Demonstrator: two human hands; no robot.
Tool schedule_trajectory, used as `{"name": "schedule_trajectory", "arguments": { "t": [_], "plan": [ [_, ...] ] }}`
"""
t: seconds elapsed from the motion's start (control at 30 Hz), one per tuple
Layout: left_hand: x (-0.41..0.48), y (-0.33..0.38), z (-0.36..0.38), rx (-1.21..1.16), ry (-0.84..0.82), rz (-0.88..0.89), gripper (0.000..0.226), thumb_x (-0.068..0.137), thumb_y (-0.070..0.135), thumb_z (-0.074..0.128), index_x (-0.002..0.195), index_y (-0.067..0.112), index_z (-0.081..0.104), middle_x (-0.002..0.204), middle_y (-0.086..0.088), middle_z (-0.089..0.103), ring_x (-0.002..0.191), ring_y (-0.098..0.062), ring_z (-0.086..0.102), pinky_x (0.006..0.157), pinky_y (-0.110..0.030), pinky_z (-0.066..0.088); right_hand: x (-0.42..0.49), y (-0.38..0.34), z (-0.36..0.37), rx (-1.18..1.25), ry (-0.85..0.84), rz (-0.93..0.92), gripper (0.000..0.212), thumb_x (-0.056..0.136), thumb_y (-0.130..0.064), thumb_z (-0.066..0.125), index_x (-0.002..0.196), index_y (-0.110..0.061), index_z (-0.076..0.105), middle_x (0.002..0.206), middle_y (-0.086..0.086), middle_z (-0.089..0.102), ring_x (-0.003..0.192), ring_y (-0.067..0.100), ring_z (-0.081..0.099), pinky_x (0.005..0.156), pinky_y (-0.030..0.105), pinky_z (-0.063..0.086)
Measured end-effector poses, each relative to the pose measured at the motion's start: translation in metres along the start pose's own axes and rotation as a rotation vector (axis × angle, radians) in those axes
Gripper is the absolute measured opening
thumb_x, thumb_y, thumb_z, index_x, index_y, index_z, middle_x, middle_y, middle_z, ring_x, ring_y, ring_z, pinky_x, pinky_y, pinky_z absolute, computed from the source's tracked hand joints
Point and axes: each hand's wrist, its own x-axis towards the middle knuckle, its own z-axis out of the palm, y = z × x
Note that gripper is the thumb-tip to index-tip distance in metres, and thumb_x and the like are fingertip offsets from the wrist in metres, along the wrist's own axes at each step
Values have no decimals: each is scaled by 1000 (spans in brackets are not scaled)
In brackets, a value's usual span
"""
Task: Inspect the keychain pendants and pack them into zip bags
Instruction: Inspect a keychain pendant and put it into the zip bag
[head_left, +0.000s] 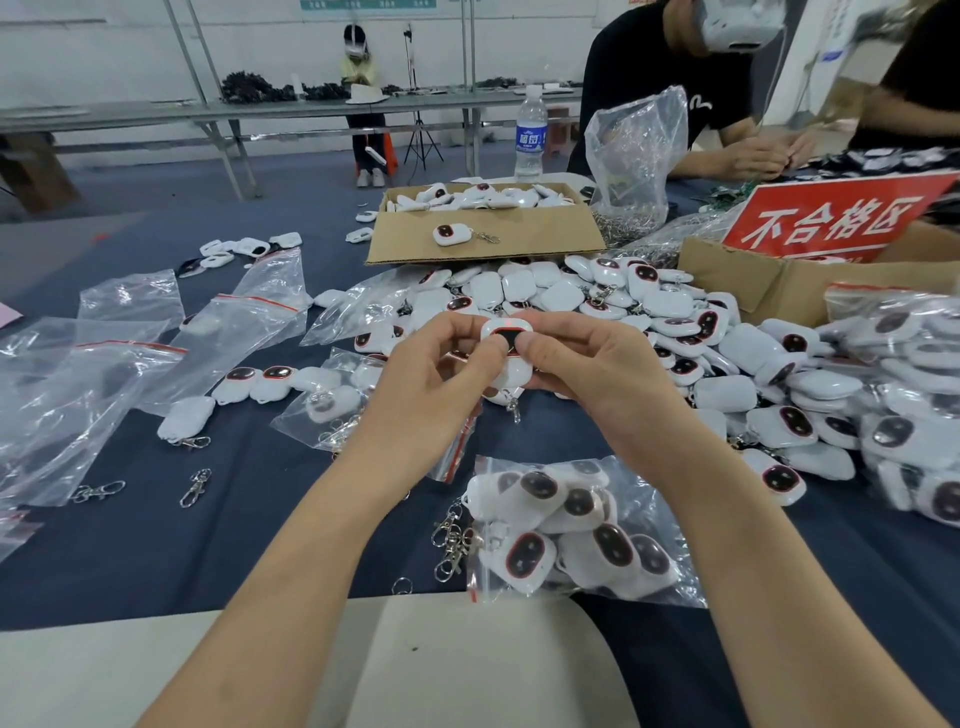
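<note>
Left hand (441, 364) and right hand (587, 364) met at the centre of the frame, each pinching one side of a white plastic keychain pendant (506, 345) with a dark, red-rimmed oval face. The thumbs pressed on its front and the fingers curled behind. Held up off the dark blue table cloth (260, 519), with its face turned toward the camera and its metal clasp (513, 410) dangling below, the pendant appeared to be under inspection rather than on its way into a bag. A heap of matching white pendants (675, 332) spread across the centre right, within easy reach of the right hand. A clear zip bag stuffed with pendants (571, 530) lay at lower centre, between the forearms. Flat, empty clear zip bags with red seals (130, 358) lay at the left, presumably waiting for the next batch. A brown cardboard box (483, 228) holding more pendants sat at upper centre, and a red sign with white characters (831, 218) stood at upper right.
</note>
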Motion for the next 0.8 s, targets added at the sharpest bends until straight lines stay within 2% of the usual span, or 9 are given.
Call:
{"name": "schedule_trajectory", "arguments": {
  "t": [0.2,0.33,0.43,0.67,0.8],
  "plan": [
    [-1,0,0,-22,-29,-36,12,99,17,63,109,21,67,87,12,69,78,-5,66,65,-17,52,1,3,1,60,23,12,17,94,-9,69,95,-23,78,92,2,80,83,11,71,72,14,56],
    [-2,1,1,-6,-45,-24,24,96,13,66,119,20,63,103,-5,72,85,-11,68,75,-23,58,1,4,1,161,3,-3,15,92,-9,68,101,-19,76,100,7,79,89,14,75,76,17,57],
    [-1,1,2,-11,-27,-29,24,96,11,66,118,20,63,99,-5,72,84,-12,68,78,-24,58,2,5,-1,150,-19,-22,18,91,-8,69,104,-18,76,102,8,79,90,15,75,77,18,57],
    [0,-2,3,7,-19,-21,23,96,8,64,114,22,63,88,1,69,75,-4,63,70,-15,50,2,8,-1,48,-26,-56,19,87,-16,75,98,-30,80,102,1,79,92,9,72,78,16,55],
    [0,-3,2,17,-20,-24,22,97,8,64,111,24,64,87,5,69,76,-4,62,72,-16,51,2,10,0,-18,-15,-75,21,91,-13,73,104,-29,77,106,0,78,98,11,71,79,17,55]
  ]
}}
